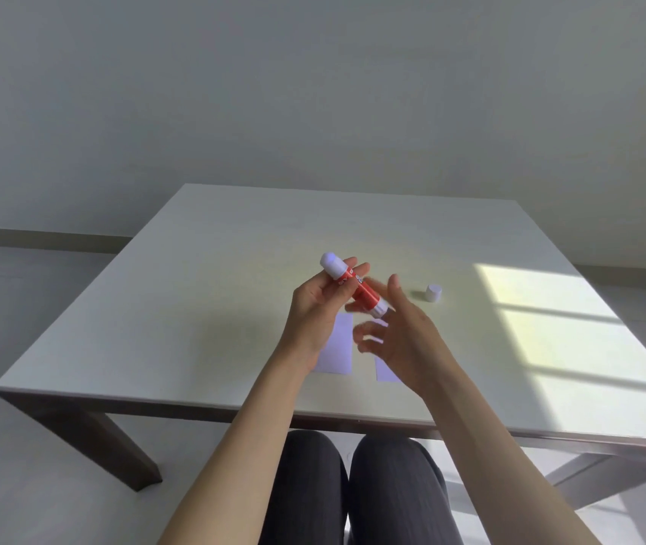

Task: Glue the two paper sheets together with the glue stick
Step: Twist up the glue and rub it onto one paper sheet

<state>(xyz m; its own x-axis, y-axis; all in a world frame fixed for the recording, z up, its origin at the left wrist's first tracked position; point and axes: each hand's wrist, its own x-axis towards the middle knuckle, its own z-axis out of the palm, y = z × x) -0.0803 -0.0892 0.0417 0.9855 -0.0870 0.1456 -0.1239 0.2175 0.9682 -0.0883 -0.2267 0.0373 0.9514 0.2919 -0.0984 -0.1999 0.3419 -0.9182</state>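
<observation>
My left hand (315, 304) holds a red glue stick (355, 287) above the table, tilted with its white glue end up and to the left and its white base down to the right. Its white cap (433, 293) stands alone on the table to the right. My right hand (400, 332) is at the stick's base end with blurred, spread fingers; whether they grip the base I cannot tell. Two small white paper sheets lie side by side under my hands: the left sheet (339, 348) and the right sheet (386, 371), both partly hidden.
The pale table (195, 308) has its front edge near my knees (353, 485). A bright patch of window light (569, 340) falls on its right side. A grey wall stands behind the far edge.
</observation>
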